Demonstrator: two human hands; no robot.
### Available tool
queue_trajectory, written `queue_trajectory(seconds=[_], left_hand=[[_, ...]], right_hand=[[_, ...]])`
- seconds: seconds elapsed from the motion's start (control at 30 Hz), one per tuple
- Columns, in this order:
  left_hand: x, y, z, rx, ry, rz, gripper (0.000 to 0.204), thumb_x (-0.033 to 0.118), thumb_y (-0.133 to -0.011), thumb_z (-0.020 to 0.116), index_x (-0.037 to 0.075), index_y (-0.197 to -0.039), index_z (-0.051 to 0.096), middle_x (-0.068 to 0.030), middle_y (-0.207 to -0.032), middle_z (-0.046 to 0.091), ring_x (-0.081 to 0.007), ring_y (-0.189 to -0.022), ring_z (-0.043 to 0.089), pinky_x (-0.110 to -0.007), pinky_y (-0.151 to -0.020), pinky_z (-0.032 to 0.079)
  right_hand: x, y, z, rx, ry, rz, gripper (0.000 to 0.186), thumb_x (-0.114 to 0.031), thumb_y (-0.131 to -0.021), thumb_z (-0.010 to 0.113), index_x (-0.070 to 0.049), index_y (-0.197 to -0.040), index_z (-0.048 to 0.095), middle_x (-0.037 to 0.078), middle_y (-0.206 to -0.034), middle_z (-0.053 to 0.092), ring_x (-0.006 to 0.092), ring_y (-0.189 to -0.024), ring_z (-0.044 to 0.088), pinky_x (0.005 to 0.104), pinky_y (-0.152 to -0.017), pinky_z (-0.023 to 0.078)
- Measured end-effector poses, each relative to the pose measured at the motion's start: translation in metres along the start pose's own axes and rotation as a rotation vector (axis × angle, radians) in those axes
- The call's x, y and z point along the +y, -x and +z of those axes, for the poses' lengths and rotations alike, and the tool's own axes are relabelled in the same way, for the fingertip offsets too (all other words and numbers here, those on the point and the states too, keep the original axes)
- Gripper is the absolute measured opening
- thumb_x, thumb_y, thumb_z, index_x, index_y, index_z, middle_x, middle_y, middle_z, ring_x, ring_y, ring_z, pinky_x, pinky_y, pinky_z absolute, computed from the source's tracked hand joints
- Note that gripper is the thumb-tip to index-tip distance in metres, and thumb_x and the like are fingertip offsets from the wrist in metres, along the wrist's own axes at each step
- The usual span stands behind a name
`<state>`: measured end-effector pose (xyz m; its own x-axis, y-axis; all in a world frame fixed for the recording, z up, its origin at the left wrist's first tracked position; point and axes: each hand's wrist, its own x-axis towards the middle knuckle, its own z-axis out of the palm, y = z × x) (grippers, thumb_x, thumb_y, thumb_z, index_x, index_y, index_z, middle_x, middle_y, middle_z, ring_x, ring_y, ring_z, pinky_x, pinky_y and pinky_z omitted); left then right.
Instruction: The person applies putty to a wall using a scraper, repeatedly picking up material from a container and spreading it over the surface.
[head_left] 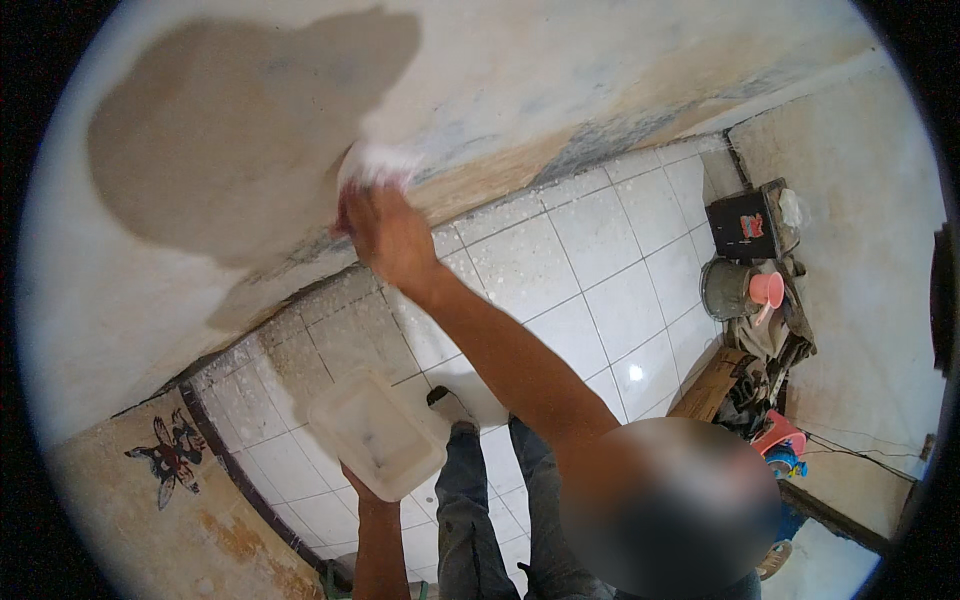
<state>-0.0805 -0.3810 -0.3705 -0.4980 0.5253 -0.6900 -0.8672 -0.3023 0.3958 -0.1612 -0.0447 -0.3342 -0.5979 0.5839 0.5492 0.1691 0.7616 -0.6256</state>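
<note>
My right hand (385, 232) is raised against the wall, fingers closed on what looks like a wide brush (385, 160) with white bristles and a reddish part by my fingers. Motion blurs the brush, and its white end meets the wall (480, 60) just above the stained lower band. Low in front of me, my left hand (368, 485) grips the near edge of a pale, rectangular plastic tub (350, 440). A few greyish marks show inside the tub. Most of my left fingers are hidden beneath it.
White floor tiles (520, 255) carry pale specks along the wall. At the right stand a black box (742, 225), a dark bucket (725, 290) with a pink dipper (767, 290), and cardboard (715, 385) beside piled cloth. A dark floral decal (168, 460) marks the left wall.
</note>
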Motion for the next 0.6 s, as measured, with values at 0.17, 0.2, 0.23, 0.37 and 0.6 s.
queue_trajectory(seconds=[0.17,0.2,0.23,0.37,0.6], left_hand=[[0.009,0.007,-0.003,0.035,-0.032,0.04,0.062,0.055,-0.093,0.045,0.014,-0.139,0.043,-0.0074,-0.132,0.053,-0.0309,-0.119,0.055,-0.054,-0.095,0.051],[0.01,0.009,-0.007,0.041,-0.025,0.046,0.062,0.055,-0.093,0.045,0.014,-0.139,0.043,-0.0074,-0.132,0.053,-0.0309,-0.119,0.055,-0.054,-0.095,0.051],[0.005,0.002,0.001,0.021,-0.027,0.021,0.062,0.055,-0.093,0.046,0.014,-0.139,0.043,-0.0075,-0.132,0.053,-0.0308,-0.119,0.055,-0.054,-0.095,0.051],[0.005,0.004,0.002,0.056,-0.044,0.041,0.063,0.056,-0.092,0.046,0.014,-0.139,0.044,-0.0077,-0.132,0.053,-0.0308,-0.118,0.056,-0.054,-0.095,0.051],[-0.004,0.001,-0.001,0.086,0.093,-0.012,0.067,0.058,-0.09,0.049,0.014,-0.141,0.04,-0.0125,-0.132,0.053,-0.0358,-0.118,0.055,-0.06,-0.096,0.048]], right_hand=[[0.039,0.094,-0.008,-0.126,-0.054,0.391,0.015,-0.007,-0.079,0.067,-0.006,-0.094,0.063,0.019,-0.084,0.064,0.0341,-0.077,0.065,0.0416,-0.07,0.053],[0.053,0.091,-0.018,-0.057,-0.148,0.59,0.007,-0.007,-0.083,0.065,-0.004,-0.088,0.061,0.014,-0.074,0.062,0.0253,-0.068,0.063,0.0359,-0.065,0.051],[0.099,0.088,-0.03,0.176,-0.108,0.53,0.012,-0.012,-0.09,0.062,-0.003,-0.083,0.059,0.009,-0.07,0.06,0.0163,-0.064,0.058,0.0324,-0.06,0.048],[0.109,-0.008,-0.053,0.636,-1.044,0.967,0.007,-0.012,-0.092,0.06,-0.01,-0.098,0.059,0.002,-0.079,0.06,0.0137,-0.071,0.056,0.0307,-0.064,0.047],[-0.01,0.008,0.012,0.056,-0.05,0.027,0.018,-0.011,-0.079,0.067,-0.002,-0.093,0.059,0.021,-0.09,0.061,0.0402,-0.088,0.06,0.0442,-0.077,0.05]])
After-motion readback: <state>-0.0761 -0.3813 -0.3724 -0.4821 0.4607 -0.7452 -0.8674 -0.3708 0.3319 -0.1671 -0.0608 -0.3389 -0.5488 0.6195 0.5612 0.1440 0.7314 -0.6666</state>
